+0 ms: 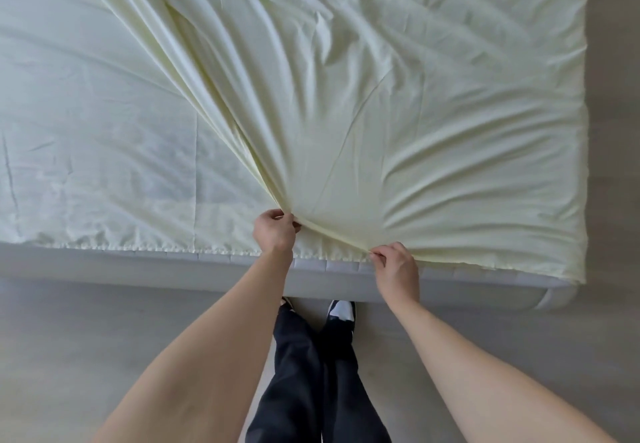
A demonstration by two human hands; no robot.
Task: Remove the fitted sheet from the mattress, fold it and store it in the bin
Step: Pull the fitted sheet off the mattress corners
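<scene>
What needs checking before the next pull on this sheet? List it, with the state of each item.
1. Left hand pinches the folded sheet edge: ok.
2. Right hand pinches the same edge: ok.
3. Fitted sheet freed from the mattress: not ok; the elastic hem at the near left looks still seated along the mattress edge.
4. Far corners released: cannot tell, out of view.
5. Shoes clear of the fabric: ok.
6. Bin within reach: cannot tell, none in view.

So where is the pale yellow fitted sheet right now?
The pale yellow fitted sheet lies bunched on the grey mattress, pinched at the near edge by the left hand and right hand.
</scene>
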